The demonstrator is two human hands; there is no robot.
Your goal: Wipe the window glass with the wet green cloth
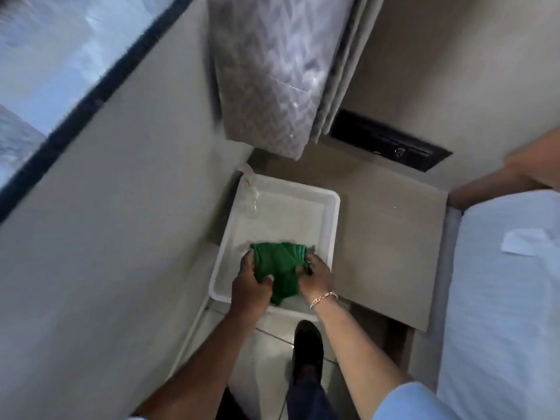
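A bunched green cloth (280, 266) lies in a white plastic tub (328, 219) on the floor, low in the middle of the view. My left hand (250, 286) grips the cloth's left side and my right hand (316, 275), with a chain bracelet at the wrist, grips its right side. The window glass (39, 71) fills the upper left corner, bordered by a dark frame above a pale wall.
A clear spray bottle (250, 195) lies at the tub's far left corner. Grey patterned curtains (272, 71) hang beyond the tub. A bed with white sheets (500, 298) runs along the right. A dark floor vent (391, 145) sits beyond. My shoe (307, 347) stands just behind the tub.
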